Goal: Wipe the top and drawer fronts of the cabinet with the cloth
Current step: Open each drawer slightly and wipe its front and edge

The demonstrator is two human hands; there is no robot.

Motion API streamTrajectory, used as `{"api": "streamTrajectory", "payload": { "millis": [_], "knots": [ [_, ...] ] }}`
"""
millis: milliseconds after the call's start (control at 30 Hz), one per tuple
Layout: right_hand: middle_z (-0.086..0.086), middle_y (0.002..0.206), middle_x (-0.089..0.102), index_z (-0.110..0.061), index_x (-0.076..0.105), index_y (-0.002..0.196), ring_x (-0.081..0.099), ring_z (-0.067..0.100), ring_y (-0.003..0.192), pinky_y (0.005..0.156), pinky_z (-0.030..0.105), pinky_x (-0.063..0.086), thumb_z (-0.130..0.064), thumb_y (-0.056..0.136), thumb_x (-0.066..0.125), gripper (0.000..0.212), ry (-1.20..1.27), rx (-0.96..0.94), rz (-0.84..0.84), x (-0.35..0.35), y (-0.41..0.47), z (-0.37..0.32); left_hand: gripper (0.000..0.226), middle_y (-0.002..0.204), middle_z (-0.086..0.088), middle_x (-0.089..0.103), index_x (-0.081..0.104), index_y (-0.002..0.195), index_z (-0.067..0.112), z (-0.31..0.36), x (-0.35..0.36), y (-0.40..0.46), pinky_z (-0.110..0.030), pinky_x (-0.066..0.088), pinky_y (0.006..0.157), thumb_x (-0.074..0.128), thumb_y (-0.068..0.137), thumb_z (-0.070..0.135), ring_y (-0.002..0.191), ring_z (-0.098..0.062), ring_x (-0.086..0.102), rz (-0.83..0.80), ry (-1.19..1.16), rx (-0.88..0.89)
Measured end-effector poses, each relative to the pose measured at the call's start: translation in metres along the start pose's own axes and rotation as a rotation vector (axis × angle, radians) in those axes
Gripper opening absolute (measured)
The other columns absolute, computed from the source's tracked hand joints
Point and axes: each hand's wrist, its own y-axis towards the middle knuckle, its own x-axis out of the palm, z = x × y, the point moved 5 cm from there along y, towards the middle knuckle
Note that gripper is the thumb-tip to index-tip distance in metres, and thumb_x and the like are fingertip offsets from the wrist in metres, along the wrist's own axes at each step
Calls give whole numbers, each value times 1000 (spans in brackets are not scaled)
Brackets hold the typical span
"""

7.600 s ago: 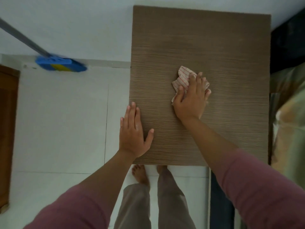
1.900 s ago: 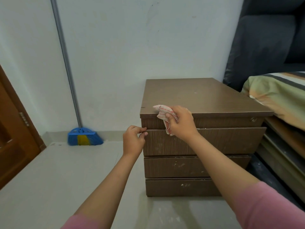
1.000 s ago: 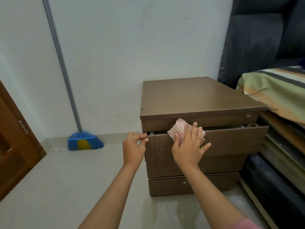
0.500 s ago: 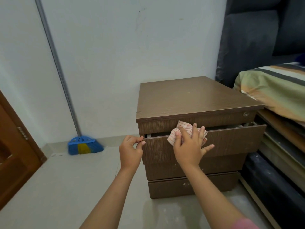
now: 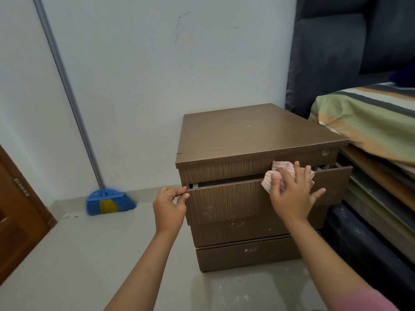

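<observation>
A brown wooden cabinet [image 5: 253,135] with three drawers stands on the floor against the white wall. Its top drawer [image 5: 226,200] is pulled out a little, with a dark gap showing above its front. My left hand [image 5: 168,207] pinches the upper left corner of that drawer front. My right hand [image 5: 292,196] presses a crumpled white cloth with red stripes [image 5: 283,173] flat against the upper right part of the same front. The two lower drawers [image 5: 242,254] are closed and carry pale smudges.
A blue and yellow broom [image 5: 107,202] leans against the wall to the left. A brown door [image 5: 15,216] is at the far left. A bed with a striped cover [image 5: 368,122] and its dark frame [image 5: 368,239] sit close on the cabinet's right.
My right hand has slid the cloth to the right along the top drawer front. My left hand keeps its pinch on the drawer's left corner. Earlier the cloth was on the cabinet top.
</observation>
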Motion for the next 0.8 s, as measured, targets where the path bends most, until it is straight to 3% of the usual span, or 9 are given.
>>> {"api": "streamTrajectory", "payload": {
  "millis": [567, 700, 800],
  "knots": [
    [10, 150, 34, -22, 61, 117, 12, 29, 144, 106, 67, 2, -50, 90, 28, 51, -150, 73, -31, -44, 59, 85, 16, 86, -2, 63, 71, 93, 7, 6, -2, -4, -22, 49, 74, 71, 77, 3, 78, -6, 57, 27, 7, -4],
    [12, 154, 24, -22, 56, 123, 9, 32, 144, 109, 63, 4, -46, 92, 26, 49, -149, 151, -42, -48, 68, 98, 17, 87, -4, 63, 71, 94, 6, 7, -1, -4, -21, 48, 74, 70, 78, 2, 78, -10, 58, 25, 4, -8],
    [15, 157, 9, -22, 43, 137, 4, 35, 144, 111, 61, 4, -43, 95, 25, 50, -52, 260, -38, -45, 66, 96, 17, 87, -4, 62, 71, 95, 5, 7, -1, -4, -19, 48, 72, 70, 78, 2, 79, -12, 58, 26, 7, -6]
  ]
}}
